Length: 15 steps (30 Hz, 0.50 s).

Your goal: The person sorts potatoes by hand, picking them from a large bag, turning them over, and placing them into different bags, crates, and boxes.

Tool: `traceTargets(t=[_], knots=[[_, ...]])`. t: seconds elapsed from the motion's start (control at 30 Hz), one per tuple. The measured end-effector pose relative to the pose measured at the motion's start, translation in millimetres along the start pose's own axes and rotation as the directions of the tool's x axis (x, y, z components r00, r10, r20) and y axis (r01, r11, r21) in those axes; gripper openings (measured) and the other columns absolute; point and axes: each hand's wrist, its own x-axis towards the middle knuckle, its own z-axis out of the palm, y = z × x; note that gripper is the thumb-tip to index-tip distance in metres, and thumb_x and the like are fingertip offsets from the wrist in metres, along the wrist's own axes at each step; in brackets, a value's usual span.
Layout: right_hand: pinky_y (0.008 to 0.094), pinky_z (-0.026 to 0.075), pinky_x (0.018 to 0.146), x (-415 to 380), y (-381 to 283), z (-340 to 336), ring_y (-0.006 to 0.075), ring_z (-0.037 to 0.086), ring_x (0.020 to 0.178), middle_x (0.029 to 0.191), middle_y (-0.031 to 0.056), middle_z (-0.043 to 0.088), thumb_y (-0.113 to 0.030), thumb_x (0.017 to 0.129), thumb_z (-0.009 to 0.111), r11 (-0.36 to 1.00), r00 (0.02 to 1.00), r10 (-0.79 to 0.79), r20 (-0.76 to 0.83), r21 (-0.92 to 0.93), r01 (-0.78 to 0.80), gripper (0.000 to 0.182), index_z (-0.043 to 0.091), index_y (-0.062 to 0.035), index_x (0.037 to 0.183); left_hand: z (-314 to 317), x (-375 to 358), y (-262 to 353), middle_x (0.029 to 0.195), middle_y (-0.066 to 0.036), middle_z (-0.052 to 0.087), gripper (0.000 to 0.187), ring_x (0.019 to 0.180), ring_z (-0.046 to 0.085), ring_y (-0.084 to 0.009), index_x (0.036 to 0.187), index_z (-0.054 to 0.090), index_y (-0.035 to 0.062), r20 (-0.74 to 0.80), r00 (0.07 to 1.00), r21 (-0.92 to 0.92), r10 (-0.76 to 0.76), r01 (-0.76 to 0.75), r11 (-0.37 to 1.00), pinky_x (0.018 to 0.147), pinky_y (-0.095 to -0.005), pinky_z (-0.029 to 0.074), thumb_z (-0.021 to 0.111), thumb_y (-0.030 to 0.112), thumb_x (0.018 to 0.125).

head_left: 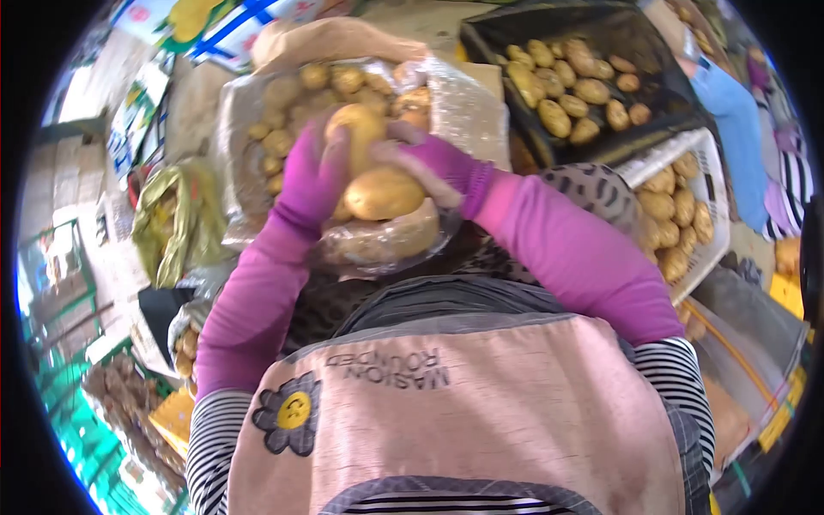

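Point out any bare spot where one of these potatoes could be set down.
Little is free. Only the front strip of the black plastic crate shows bare floor. The white slatted basket and the plastic-lined cardboard box are full. The left hand and right hand clasp yellow potatoes.

This is a produce stall or market sorting spot. A large sack of potatoes (343,94) sits open in the middle; right of it stand a black crate (601,51) and a white basket (699,163), both filled with potatoes. Printed cardboard boxes (215,21) lie behind the sack, and a green crate (77,412) stands to its lower left.
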Motion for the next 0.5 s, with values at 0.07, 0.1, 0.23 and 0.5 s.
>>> traceTargets(t=[0.07,0.1,0.23,0.5], knots=[[0.029,0.044,0.094,1,3,-3,0.021,0.057,0.109,0.12,0.0165,0.057,-0.046,0.089,0.056,0.998,0.997,0.03,0.077,0.059,-0.035,0.067,0.042,0.0056,0.13,-7,1,-8,0.105,-0.02,0.063,0.031,0.097,0.061,-0.0296,0.112,0.057,-0.0051,0.084,0.991,0.183,0.102,-0.116,0.976,0.087,-0.0342,0.048,0.045,0.019,0.096],[0.0296,0.043,0.096,-10,-2,-7,0.0211,0.056,0.11,0.121,0.0163,0.057,-0.047,0.089,0.056,0.991,0.985,-0.133,0.11,0.018,0.132,0.069,0.041,0.0054,0.131,-11,2,-11,0.105,-0.021,0.062,0.03,0.097,0.061,-0.0323,0.11,0.058,-0.0057,0.125,0.98,0.265,0.153,-0.182,0.947,0.087,-0.0345,0.047,0.044,0.017,0.096],[0.0333,0.041,0.101,-27,-34,-16,0.0224,0.055,0.113,0.125,0.0141,0.054,-0.043,0.086,0.06,0.946,0.956,-0.237,0.173,0.267,0.186,0.068,0.039,-0.0022,0.136,-7,16,30,0.114,-0.016,0.061,0.032,0.101,0.061,-0.0239,0.119,0.056,-0.0055,0.044,0.999,0.089,-0.009,0.005,0.996,0.088,-0.0329,0.049,0.045,0.016,0.097],[0.031,0.05,0.088,-45,-52,-220,0.0218,0.061,0.101,0.115,0.0146,0.059,-0.038,0.085,0.066,0.926,0.883,-0.089,-0.46,-0.364,-0.096,0.063,0.045,-0.001,0.13,-38,22,-14,0.12,-0.015,0.059,0.042,0.106,0.059,-0.0207,0.119,0.056,-0.0044,0.054,0.951,-0.229,-0.305,0.309,0.923,0.093,-0.0318,0.049,0.041,0.031,0.101]])
